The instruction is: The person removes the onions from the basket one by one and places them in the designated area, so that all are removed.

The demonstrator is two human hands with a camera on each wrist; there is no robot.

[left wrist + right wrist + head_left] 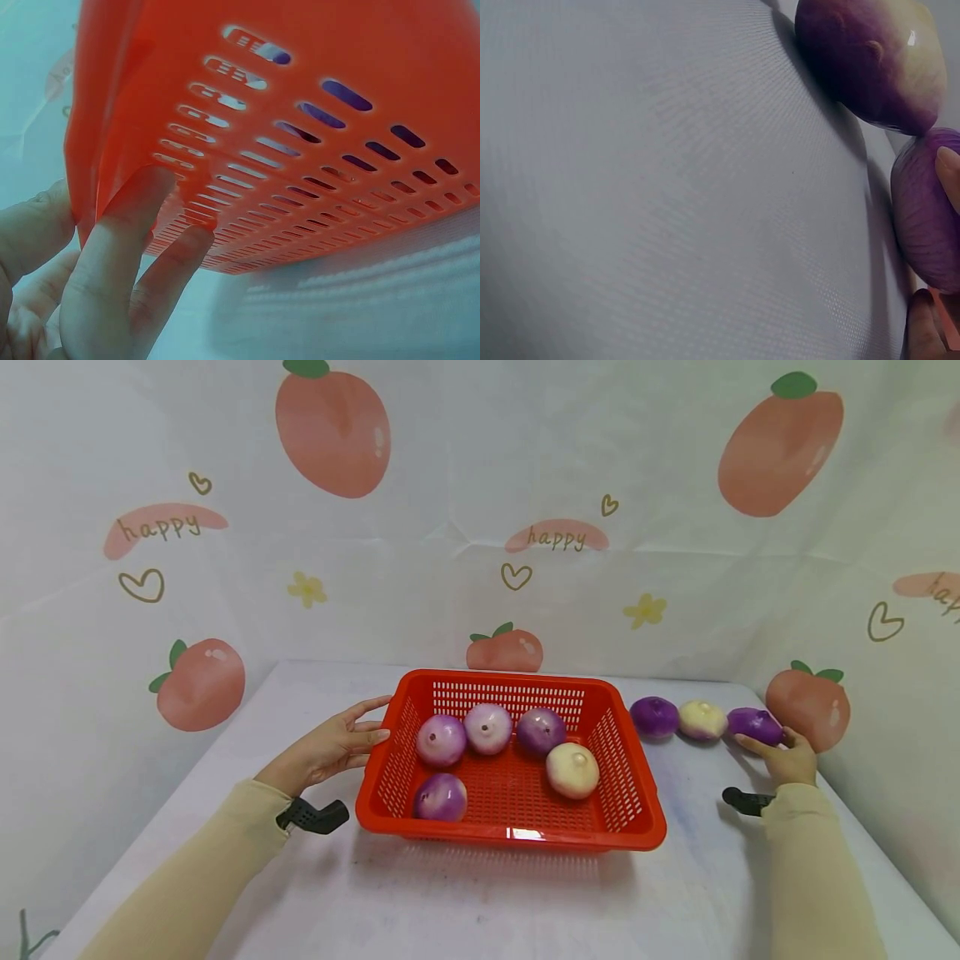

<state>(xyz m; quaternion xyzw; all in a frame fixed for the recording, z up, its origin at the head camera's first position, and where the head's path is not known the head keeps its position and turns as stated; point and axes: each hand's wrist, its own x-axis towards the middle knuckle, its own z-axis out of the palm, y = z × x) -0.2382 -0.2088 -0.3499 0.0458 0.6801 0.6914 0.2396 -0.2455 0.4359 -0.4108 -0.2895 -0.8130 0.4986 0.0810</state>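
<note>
A red plastic basket (510, 837) with slotted walls stands mid-table, holding several onions, mostly purple and white, such as a cream one (572, 771). My left hand (330, 747) is at the basket's left side; in the left wrist view its fingers (105, 277) touch the outer wall below the rim, with the thumb side at the rim. To the basket's right, a row has a dark purple onion (655, 717), a cream onion (702, 721) and another purple onion (753, 726). My right hand (791, 760) holds that last onion between thumb and fingers; the right wrist view shows it partly cut off.
A white cloth covers the table (480, 910). Behind it rises a pale curtain (442, 593) printed with fruit, hearts and flowers. The onion row lies close to the basket's right wall, near the table's back right corner.
</note>
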